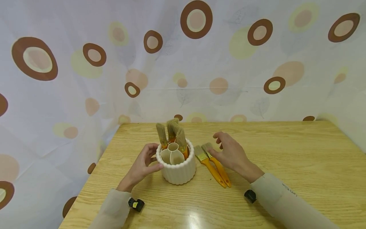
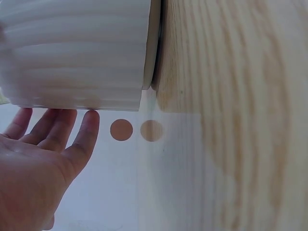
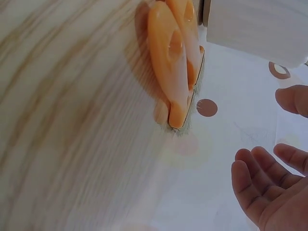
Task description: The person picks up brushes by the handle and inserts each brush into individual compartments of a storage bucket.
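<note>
A white ribbed round holder (image 1: 178, 173) with a beaded rim and petal-shaped compartments stands on the table. Several paintbrushes (image 1: 180, 140) with pale bristles stand in its back and right compartments, bristles up; the front compartments show bare. Along the holder's left side rests my left hand (image 1: 145, 162), fingertips against the ribbed wall and thumb at the front of the rim. To the right of the holder, two paintbrushes with orange handles (image 1: 213, 170) lie side by side, bristles away from me. My right hand (image 1: 232, 155) hovers beside them with loosely bent fingers, holding nothing.
The light wood table (image 1: 286, 159) reaches out to the right of the brushes. Behind it and on the left hangs a white sheet (image 1: 160, 70) patterned with brown rings and pale dots. Each sleeve has a small black device (image 1: 136, 204) at the wrist.
</note>
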The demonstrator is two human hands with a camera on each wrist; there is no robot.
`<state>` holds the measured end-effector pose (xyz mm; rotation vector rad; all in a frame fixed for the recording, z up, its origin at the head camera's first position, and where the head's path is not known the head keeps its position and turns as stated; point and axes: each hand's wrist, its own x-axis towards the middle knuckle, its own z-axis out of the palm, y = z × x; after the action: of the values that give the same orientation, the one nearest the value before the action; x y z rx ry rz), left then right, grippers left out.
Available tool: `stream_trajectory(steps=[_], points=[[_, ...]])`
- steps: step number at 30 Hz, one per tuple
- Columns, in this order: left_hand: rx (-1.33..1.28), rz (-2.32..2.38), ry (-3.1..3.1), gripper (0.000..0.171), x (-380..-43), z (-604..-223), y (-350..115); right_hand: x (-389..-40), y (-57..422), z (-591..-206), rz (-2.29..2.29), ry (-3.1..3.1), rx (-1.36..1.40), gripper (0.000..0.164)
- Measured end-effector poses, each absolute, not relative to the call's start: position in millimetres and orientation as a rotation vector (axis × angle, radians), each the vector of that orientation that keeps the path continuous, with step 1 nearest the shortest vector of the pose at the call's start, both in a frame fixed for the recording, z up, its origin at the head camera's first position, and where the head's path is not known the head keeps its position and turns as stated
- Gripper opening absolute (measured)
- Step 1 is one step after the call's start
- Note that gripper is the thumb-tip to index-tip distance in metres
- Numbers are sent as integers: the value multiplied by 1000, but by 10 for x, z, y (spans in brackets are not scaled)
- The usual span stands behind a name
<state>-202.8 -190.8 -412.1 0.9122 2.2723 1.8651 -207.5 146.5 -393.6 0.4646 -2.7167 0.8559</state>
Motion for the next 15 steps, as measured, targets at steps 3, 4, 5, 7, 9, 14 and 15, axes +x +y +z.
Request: stream_trajectory(steps=[3,4,5,7,9,14,15], points=[[915,1866,2272,60,-2026,-4126,-1913,-2085,1468,-3942,869,-2739,477,49],[916,1867,2272,60,-2026,-4128,-1913,-2088,1469,-3944,876,-2749,481,49],[918,1869,2272,60,-2026,-4130,-1914,-2089,1470,-3947,882,-2758,486,49],[925,1872,2271,59,-2026,-4133,-1914,-2092,1473,-3951,889,-2774,492,50],[928,1873,2272,59,-2028,-4134,-1911,-2093,1477,-3955,885,-2786,495,50],[931,1866,2280,59,-2032,-4130,-1908,-2094,1486,-3957,878,-2818,487,52],[930,1865,2282,59,-2032,-4130,-1908,-2094,1486,-3955,879,-2829,483,52]])
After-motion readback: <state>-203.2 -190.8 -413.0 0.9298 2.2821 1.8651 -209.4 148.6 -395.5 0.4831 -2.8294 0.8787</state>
